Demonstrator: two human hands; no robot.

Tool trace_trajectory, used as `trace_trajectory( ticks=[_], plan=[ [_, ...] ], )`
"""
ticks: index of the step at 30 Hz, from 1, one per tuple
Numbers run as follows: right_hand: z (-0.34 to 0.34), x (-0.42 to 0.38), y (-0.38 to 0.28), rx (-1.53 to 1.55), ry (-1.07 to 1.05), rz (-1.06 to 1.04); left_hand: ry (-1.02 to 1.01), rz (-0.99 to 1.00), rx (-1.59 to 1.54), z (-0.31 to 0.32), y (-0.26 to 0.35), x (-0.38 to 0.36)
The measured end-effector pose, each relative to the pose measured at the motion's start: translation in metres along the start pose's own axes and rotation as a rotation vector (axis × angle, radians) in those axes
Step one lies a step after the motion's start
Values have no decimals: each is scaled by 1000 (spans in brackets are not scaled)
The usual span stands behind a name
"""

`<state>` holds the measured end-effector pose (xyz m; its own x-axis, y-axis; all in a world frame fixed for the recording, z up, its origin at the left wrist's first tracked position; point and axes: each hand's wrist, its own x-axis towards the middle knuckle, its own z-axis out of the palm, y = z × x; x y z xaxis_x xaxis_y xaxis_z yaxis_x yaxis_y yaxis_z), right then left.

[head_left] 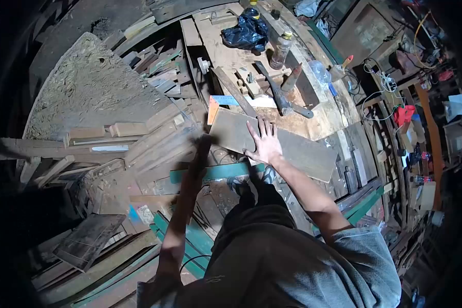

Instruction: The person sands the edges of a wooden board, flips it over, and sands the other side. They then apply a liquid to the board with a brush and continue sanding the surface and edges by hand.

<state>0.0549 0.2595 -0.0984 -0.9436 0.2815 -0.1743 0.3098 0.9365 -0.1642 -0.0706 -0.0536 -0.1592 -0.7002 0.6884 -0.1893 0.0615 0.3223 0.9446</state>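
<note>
My right hand [267, 143] lies flat on a wide grey-brown wooden board [305, 154], its fingers spread. The board rests across the near edge of a workbench, its left end toward my other hand. My left hand [197, 154] is in deep shadow beside that left end; its fingers, and anything in them, cannot be made out. Just beyond the board's left end lies a try square with an orange stock [212, 110] and a blue-and-white blade. A narrow wood strip [235, 92] touches the board's far edge. Beyond my right hand is a dark hammer-like tool [282, 102].
Farther up the bench are a plastic bottle [281, 50], a black plastic bag [246, 33] and a tapered container with a red tip [292, 78]. Scrap wood [164, 77] piles up at left. Green planks [218, 173] lie near my feet. Cables [382, 79] hang at right.
</note>
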Motion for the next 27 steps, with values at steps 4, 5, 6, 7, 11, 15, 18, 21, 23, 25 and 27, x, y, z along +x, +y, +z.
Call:
trace_trajectory(
  ticks=[4, 5, 6, 7, 11, 15, 18, 21, 23, 25, 27],
  plan=[
    [5, 1, 0, -11, 19, 16, 21, -93, 220, -1, 9, 21],
    [7, 1, 0, -11, 20, 26, 22, -85, 274, -3, 12, 33],
    [2, 3, -2, -14, -19, 57, 4, -14, 336, -7, 13, 51],
    [1, 3, -4, -16, -29, 74, -28, -76, 250, -11, 30, 65],
    [0, 4, -7, -3, -35, 79, -74, -12, 322, -23, 46, 83],
    [7, 4, -3, -31, -15, 62, 20, -100, 196, -16, 42, 29],
    [3, 4, -2, -13, 4, 55, 73, 96, 175, -16, 27, 6],
    [-2, 4, -5, -12, -13, 62, -14, -108, 245, -19, 31, 45],
    [-2, 4, -4, -9, -11, 58, -114, -86, 342, -20, 51, 84],
    [6, 3, -4, -21, 20, 51, -142, -18, 442, -21, 67, 105],
    [6, 4, -2, -12, -6, 60, -82, 31, 527, -20, 75, 114]
  ],
)
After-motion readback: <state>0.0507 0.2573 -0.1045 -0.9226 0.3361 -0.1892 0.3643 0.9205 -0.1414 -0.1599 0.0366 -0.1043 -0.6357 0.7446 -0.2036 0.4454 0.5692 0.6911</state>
